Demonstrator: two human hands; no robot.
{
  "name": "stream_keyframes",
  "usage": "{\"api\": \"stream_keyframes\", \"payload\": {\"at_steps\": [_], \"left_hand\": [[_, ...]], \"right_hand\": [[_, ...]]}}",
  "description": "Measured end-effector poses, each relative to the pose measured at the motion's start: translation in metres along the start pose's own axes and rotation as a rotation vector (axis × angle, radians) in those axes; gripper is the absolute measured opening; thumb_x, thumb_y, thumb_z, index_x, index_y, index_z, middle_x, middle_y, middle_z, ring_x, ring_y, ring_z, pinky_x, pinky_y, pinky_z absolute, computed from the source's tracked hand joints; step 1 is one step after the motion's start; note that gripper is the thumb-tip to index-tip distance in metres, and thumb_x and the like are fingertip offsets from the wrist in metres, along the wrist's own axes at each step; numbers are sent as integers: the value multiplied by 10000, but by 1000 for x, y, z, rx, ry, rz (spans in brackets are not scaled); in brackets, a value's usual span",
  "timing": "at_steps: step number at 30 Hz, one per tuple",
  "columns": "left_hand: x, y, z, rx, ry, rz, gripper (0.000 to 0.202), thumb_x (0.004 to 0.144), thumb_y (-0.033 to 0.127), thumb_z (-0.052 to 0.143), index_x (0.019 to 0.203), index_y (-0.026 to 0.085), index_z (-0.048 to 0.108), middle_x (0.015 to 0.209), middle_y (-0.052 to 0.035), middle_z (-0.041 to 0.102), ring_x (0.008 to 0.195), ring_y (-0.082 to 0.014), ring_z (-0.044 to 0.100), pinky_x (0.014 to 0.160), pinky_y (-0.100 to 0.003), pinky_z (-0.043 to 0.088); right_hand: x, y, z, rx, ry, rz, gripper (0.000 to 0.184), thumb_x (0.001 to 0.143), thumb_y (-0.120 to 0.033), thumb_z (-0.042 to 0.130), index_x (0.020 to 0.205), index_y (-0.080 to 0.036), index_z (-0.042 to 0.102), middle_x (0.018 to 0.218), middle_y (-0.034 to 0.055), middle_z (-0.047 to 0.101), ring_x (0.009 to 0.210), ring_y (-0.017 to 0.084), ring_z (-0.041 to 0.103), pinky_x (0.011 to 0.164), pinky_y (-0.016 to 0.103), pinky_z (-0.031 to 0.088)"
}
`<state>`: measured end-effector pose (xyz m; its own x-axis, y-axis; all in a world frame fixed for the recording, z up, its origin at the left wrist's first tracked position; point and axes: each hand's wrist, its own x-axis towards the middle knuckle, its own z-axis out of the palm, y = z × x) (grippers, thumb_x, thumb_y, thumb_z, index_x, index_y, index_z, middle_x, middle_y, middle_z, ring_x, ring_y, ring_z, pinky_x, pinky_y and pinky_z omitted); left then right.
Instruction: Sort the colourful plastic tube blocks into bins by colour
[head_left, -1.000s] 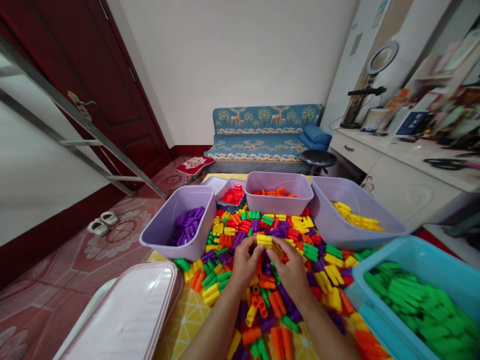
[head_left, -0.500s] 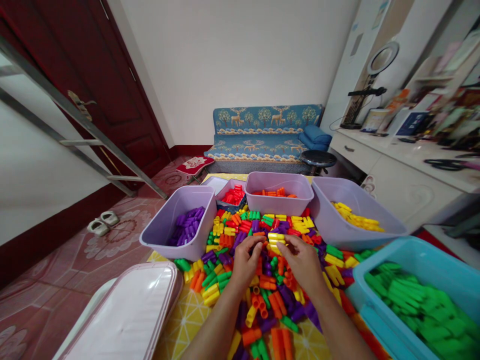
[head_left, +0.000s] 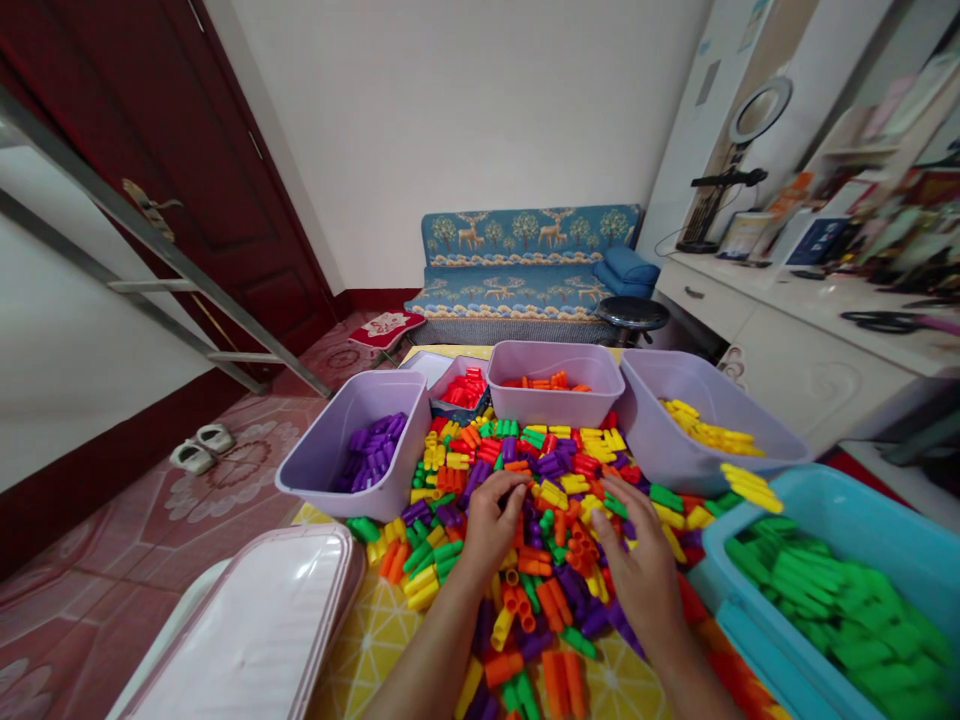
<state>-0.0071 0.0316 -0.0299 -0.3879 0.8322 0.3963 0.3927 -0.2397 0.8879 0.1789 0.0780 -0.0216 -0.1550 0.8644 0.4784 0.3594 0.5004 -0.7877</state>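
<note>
Loose plastic tube blocks (head_left: 559,560) in orange, yellow, green, purple and red lie heaped on a yellow patterned tablecloth (head_left: 367,640), directly beneath both hands. The left hand (head_left: 491,530) is curled, its fingers close together and resting on the heap; whether they clamp a block cannot be told. The right hand (head_left: 641,570) is held palm down, its fingers spread apart and touching the blocks, with nothing visibly gripped. The hands are near each other, with blocks between them. A short yellow row of joined blocks (head_left: 752,487) shows just above the corner of a shallow teal plastic bin (head_left: 825,510) filled with green blocks. Beyond the heap stand three lilac plastic tubs, holding purple (head_left: 322,470), orange (head_left: 555,408) and yellow (head_left: 675,455) blocks, and a small dark tray (head_left: 457,395) of red blocks. A white lidded plastic box with a pink rim (head_left: 255,620) lies at the near left.
</note>
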Motion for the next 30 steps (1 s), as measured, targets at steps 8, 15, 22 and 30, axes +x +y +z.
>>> {"api": "stream_keyframes", "payload": {"at_steps": [8, 15, 22, 30], "left_hand": [[0, -1, 1, 20, -7, 13, 197, 895, 222, 521, 926, 185, 712, 947, -69, 706, 919, -188, 648, 845, -322, 501], [-1, 1, 1, 13, -7, 0, 236, 908, 280, 507, 1035, 198, 688, 1059, -81, 693, 1009, -210, 632, 899, -352, 495], [-4, 2, 0, 136, -42, 51, 369, 869, 328, 580, 1230, 250, 591, 1288, -86, 581, 1215, -250, 512, 1042, -418, 390], [-4, -4, 2, 217, -28, 60, 330, 858, 309, 593, 1178, 233, 612, 1266, -92, 587, 1192, -245, 522, 1026, -422, 405]], "right_hand": [[-68, 25, -20, -397, -198, -183, 570, 852, -452, 545, 1381, -284, 414, 1466, 88, 398, 1335, 334, 366, 1051, 584, 336], [-53, 21, 10, -381, -282, -212, 731, 832, -453, 590, 1463, -256, 280, 1489, 110, 371, 1374, 324, 316, 1096, 595, 263], [-10, -4, 13, -46, -156, -33, 518, 879, -414, 521, 1365, -257, 438, 1539, 91, 263, 1405, 261, 269, 1117, 488, 282], [-3, 34, 1, -291, 95, -2, 581, 852, -371, 516, 1377, -147, 408, 1516, 189, 262, 1403, 357, 221, 1083, 595, 249]]}}
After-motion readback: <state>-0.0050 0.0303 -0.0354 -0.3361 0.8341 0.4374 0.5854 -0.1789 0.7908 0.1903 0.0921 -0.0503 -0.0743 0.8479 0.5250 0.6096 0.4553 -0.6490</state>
